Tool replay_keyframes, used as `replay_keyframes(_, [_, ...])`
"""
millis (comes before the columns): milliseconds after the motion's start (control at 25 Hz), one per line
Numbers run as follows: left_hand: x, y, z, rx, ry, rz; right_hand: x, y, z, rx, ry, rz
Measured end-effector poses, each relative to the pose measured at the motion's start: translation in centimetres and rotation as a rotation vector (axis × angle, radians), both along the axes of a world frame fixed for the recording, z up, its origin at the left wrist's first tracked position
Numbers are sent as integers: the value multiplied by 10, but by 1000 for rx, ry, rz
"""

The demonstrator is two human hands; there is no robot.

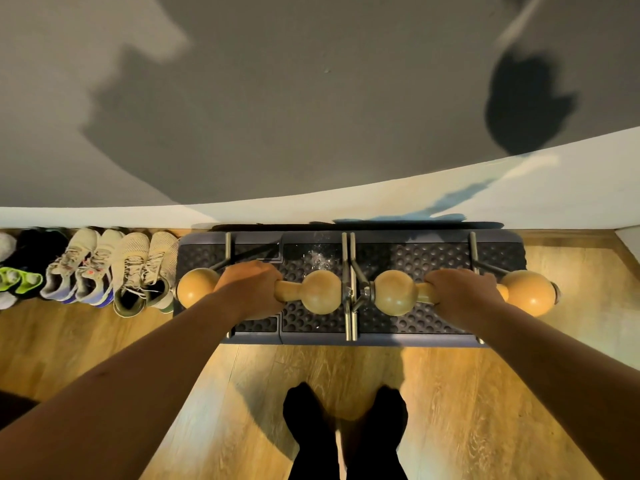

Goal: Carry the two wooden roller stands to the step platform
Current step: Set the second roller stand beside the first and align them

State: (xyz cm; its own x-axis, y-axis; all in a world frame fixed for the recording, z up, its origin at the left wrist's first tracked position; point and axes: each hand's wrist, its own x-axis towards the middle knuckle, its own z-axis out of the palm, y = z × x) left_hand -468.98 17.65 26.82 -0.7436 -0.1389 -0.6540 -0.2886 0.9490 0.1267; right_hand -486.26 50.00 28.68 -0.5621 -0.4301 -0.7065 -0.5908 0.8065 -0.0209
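Each roller stand, left (313, 292) and right (394, 293), is gripped by curled fingers of the left hand (251, 289) and right hand (462, 294), long axes running along the step platform (415, 258) directly beneath.

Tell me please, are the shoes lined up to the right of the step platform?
No, the shoes stand in a row along the wall to the left of the step platform, on the wooden floor.

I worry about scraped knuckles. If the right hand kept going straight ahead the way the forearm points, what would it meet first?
Probably the white wall base behind the step platform. The right hand grips its roller stand over the platform; depth is hard to judge.
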Motion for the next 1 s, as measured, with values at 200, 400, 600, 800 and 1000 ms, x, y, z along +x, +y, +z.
replay_keyframes(200, [2, 2, 1, 7, 30, 1, -1, -3, 5, 15, -18, -21])
replay_keyframes(400, [9, 4, -7, 22, 70, 33, 5, -2, 4, -7, 33, -14])
replay_keyframes(600, [19, 9, -6, 19, 208, 43, 10, 2, -2, -71, 133, -8])
replay_keyframes(800, [57, 61, 6, 72, 390, 190, 16, 13, 0, -106, 112, -42])
replay_keyframes(1000, [72, 85, 21, 213, 476, 359, 20, 12, 16, -153, 4, -133])
